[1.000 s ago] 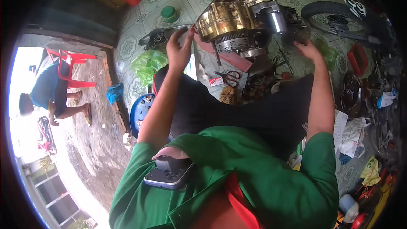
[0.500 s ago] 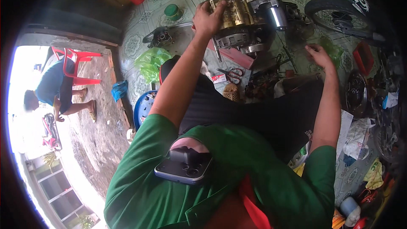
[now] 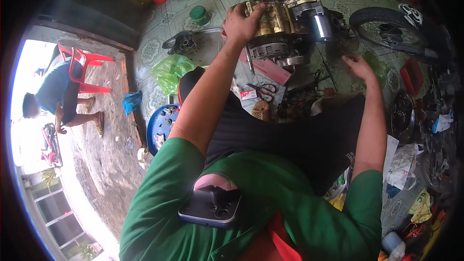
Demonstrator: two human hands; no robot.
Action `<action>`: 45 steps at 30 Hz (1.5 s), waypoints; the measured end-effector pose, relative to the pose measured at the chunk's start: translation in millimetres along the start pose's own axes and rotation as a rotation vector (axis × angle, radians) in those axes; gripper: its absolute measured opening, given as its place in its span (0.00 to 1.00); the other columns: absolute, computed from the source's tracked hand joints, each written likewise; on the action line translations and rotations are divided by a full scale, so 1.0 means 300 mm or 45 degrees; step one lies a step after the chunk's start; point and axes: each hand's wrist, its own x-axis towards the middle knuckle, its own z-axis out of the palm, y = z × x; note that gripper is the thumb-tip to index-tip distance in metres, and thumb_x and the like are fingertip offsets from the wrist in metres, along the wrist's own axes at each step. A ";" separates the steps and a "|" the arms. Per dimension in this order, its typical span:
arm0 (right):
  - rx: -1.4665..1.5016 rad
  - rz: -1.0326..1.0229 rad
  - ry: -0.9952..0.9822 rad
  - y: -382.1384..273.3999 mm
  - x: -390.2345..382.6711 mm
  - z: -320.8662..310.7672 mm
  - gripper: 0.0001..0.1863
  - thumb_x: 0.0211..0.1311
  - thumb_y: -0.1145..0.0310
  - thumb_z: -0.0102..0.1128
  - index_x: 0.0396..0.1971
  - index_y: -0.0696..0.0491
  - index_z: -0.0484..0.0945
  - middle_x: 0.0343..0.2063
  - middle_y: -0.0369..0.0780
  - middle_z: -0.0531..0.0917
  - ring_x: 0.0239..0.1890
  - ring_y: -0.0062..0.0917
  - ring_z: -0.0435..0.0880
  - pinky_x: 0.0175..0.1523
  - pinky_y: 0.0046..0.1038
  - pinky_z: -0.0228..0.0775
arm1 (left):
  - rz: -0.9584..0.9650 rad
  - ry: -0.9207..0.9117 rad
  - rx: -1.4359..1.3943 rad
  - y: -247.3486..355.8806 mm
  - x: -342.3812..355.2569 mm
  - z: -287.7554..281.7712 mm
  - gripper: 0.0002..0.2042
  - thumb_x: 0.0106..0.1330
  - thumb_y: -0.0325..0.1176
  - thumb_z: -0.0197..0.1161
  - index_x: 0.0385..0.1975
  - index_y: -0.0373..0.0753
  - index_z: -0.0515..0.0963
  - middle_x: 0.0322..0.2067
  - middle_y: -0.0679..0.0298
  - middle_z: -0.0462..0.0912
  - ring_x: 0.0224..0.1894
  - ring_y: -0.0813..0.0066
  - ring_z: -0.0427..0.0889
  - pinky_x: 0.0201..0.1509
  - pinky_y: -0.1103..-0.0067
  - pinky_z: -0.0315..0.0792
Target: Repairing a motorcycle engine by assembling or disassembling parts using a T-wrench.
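Observation:
A motorcycle engine (image 3: pixel 276 21) with gold and silver casings, a finned round part and a shiny cylinder stands on the tiled floor in front of me. My left hand (image 3: pixel 243 24) grips the gold casing at its left end, thumb over the upper edge and fingers going out of sight behind. My right hand (image 3: pixel 358 67) hovers to the right of the engine, fingers loosely stretched leftward, with nothing visible in them. Beside it lies a green plastic bag (image 3: pixel 379 69). Below the engine are a pink box (image 3: pixel 270 70) and dark-handled scissors (image 3: pixel 267 89).
A wheel with tire (image 3: pixel 382 24) and a red tray (image 3: pixel 412 76) lie to the right. On the left are a green round container (image 3: pixel 199 15), a metal tray (image 3: pixel 207 50), a green bag (image 3: pixel 172 73) and a blue basin (image 3: pixel 162 123). Outside, a person (image 3: pixel 53 92) bends by a red chair (image 3: pixel 84 70).
My view has shifted slightly. My left hand stays on the engine casing; my right hand has moved a little toward me and leftward.

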 end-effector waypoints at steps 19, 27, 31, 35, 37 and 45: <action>-0.279 -1.000 1.182 -0.164 -0.291 -0.062 0.18 0.74 0.59 0.49 0.37 0.61 0.77 0.37 0.42 0.81 0.35 0.24 0.76 0.43 0.26 0.66 | 0.344 -0.145 -0.702 -0.131 0.017 -0.198 0.16 0.63 0.39 0.69 0.42 0.31 0.83 0.33 0.64 0.84 0.32 0.80 0.79 0.39 0.83 0.74; -0.550 -1.981 1.105 -0.472 -0.538 0.260 0.25 0.62 0.67 0.60 0.58 0.53 0.66 0.60 0.47 0.69 0.62 0.38 0.70 0.65 0.37 0.63 | 0.545 -0.026 -0.818 0.291 -0.271 0.007 0.16 0.70 0.41 0.54 0.30 0.34 0.80 0.22 0.58 0.78 0.26 0.71 0.76 0.32 0.71 0.70; -0.413 -1.965 0.920 -0.505 -0.559 0.283 0.25 0.62 0.60 0.60 0.57 0.52 0.68 0.59 0.47 0.70 0.61 0.37 0.69 0.65 0.39 0.61 | 0.384 -1.171 -1.118 0.444 -0.522 0.063 0.19 0.69 0.42 0.51 0.53 0.36 0.72 0.48 0.56 0.77 0.50 0.65 0.75 0.56 0.73 0.67; 0.453 -1.388 0.822 -0.410 -0.539 0.111 0.25 0.62 0.56 0.60 0.55 0.51 0.70 0.55 0.45 0.71 0.58 0.36 0.71 0.62 0.38 0.62 | 0.909 -0.840 -1.523 0.596 -0.613 -0.055 0.31 0.71 0.59 0.46 0.59 0.36 0.70 0.66 0.51 0.63 0.69 0.50 0.59 0.73 0.57 0.51; 0.996 -1.211 0.625 -0.339 -0.513 0.008 0.24 0.62 0.55 0.59 0.54 0.51 0.71 0.54 0.45 0.72 0.56 0.36 0.71 0.60 0.38 0.63 | 1.053 -0.405 -1.441 0.640 -0.633 -0.052 0.33 0.61 0.61 0.56 0.57 0.40 0.74 0.60 0.55 0.72 0.65 0.52 0.66 0.69 0.53 0.58; 1.891 -0.708 0.266 -0.071 -0.418 -0.264 0.25 0.61 0.48 0.58 0.50 0.51 0.75 0.47 0.42 0.76 0.49 0.33 0.74 0.54 0.38 0.65 | 1.979 -0.294 0.387 0.204 -0.579 0.214 0.21 0.67 0.39 0.49 0.60 0.56 0.72 0.63 0.67 0.71 0.68 0.62 0.65 0.67 0.35 0.41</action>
